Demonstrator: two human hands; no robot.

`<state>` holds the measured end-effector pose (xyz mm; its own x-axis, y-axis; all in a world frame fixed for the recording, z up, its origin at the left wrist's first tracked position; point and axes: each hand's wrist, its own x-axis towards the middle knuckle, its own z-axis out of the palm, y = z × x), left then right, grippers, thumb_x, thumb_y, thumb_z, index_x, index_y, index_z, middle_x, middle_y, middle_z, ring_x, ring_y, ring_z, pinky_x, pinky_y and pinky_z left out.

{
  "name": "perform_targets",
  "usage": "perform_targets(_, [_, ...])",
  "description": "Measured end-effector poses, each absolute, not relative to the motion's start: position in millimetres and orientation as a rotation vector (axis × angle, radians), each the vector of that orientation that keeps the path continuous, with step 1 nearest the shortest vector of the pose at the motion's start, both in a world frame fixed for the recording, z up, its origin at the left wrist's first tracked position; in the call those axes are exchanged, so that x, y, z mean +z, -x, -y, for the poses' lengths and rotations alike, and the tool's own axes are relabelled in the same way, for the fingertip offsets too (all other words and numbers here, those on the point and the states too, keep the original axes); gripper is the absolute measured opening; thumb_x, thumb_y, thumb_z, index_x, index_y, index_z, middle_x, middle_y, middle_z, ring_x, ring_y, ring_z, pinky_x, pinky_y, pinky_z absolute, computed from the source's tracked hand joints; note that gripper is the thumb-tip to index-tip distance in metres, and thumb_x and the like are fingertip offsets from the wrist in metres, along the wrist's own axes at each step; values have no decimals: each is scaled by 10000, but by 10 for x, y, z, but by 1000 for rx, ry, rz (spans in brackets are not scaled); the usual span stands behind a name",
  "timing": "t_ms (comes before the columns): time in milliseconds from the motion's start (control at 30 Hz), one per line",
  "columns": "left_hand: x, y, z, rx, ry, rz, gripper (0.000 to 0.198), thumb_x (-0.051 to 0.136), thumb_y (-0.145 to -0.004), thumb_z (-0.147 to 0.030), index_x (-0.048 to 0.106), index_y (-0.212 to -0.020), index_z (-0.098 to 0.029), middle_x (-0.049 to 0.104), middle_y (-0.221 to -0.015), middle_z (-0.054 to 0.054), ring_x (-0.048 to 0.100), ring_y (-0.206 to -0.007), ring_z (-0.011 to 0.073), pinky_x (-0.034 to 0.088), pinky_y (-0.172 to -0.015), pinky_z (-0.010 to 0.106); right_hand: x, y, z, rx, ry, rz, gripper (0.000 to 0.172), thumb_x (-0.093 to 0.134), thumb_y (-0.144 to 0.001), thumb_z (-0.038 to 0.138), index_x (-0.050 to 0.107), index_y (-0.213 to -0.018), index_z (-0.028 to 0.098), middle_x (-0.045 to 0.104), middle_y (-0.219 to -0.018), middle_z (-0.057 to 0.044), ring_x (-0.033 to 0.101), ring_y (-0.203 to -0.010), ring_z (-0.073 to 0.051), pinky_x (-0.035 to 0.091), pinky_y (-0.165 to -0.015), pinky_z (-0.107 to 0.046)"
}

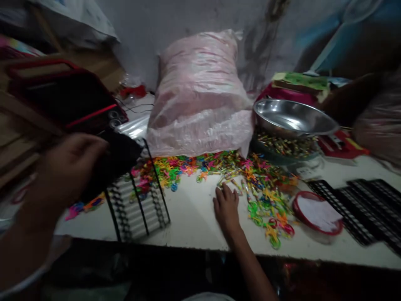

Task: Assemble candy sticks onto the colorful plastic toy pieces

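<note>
Two bare hands reach in on the near side of the pink plastic bag [200,100], whose cloudy film hides its contents. The left hand [70,165], left of the bag, is badly blurred; its fingers are drawn together beside a black bundle [117,161], and I cannot tell whether they grip it. Below, a black rack [139,205] is smeared too. The right hand [226,209], in front of the bag, has fingers bent and slightly apart beside small colourful pieces [175,167]; its fingertips' undersides are hidden, so any hold is unclear. These pieces lie heaped along the bag's near edge and spread rightward. Right of the bag, a steel bowl [291,115] partly covers a basin [272,158] of small patterned bits [285,144]. Nearer, a red-rimmed bowl [297,212] contains something white [316,211]; farther right of the bag, the picture's edge cuts off black grid trays [366,213].
</note>
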<state>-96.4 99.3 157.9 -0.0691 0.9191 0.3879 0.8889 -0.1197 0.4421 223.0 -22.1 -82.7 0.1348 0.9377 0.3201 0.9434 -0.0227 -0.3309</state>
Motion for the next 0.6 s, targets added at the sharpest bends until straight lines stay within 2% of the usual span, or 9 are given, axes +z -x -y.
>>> perform_targets(67, [1080,563,-804,796,-2072,-1769,354,433,-787,-520,612,-891,-233,656,-838,-49,605,-793,168,487,-759,317,-787,-2240,247,12,1885,1766,363,427,-903,198,500,-1253,139,420,-1397,-177,319,-1329,-262,192,-1090,-528])
perform_targets(133, [537,164,-649,632,-2011,-1609,322,416,-789,-488,604,-835,-230,663,-796,-14,610,-744,177,485,-692,294,-730,-2324,326,4,1796,1718,378,404,-904,171,483,-1273,160,406,-1414,-156,306,-1339,-250,257,-1075,-503])
perform_targets(200, [60,-152,-523,549,-1981,-1541,296,385,-818,-445,586,-820,-228,668,-802,6,616,-757,185,477,-697,293,-653,-2510,466,-16,1750,1655,372,396,-906,166,495,-1264,188,461,-1371,-132,376,-1290,-235,333,-1036,-462])
perform_targets(267, [-283,-350,-421,516,-1957,-1563,282,367,-847,-411,578,-847,-223,672,-829,25,621,-787,198,474,-732,309,-566,-2788,651,-36,1787,1563,333,395,-911,187,536,-1213,193,569,-1236,-118,491,-1161,-220,398,-973,-414])
perform_targets(333, [-490,-442,-343,545,-1964,-1600,267,361,-860,-376,576,-856,-217,670,-865,48,619,-832,211,477,-771,329,-485,-3104,835,-74,1910,1460,299,386,-918,226,578,-1139,168,629,-1085,-116,554,-1020,-215,434,-901,-379])
perform_targets(467, [-664,-471,-242,735,-2029,-1616,291,357,-878,-371,592,-897,-201,634,-920,87,590,-912,235,479,-855,375,-400,-3574,1029,-154,2384,1321,274,416,-895,275,637,-938,119,627,-884,-137,561,-863,-243,427,-783,-366])
perform_targets(600, [-786,-425,-169,858,-2089,-1532,337,378,-887,-385,602,-1022,-172,603,-1024,118,556,-1020,245,452,-949,401,-410,-3705,980,-39,2615,1273,226,503,-834,282,647,-839,108,601,-871,-151,549,-800,-239,398,-682,-335])
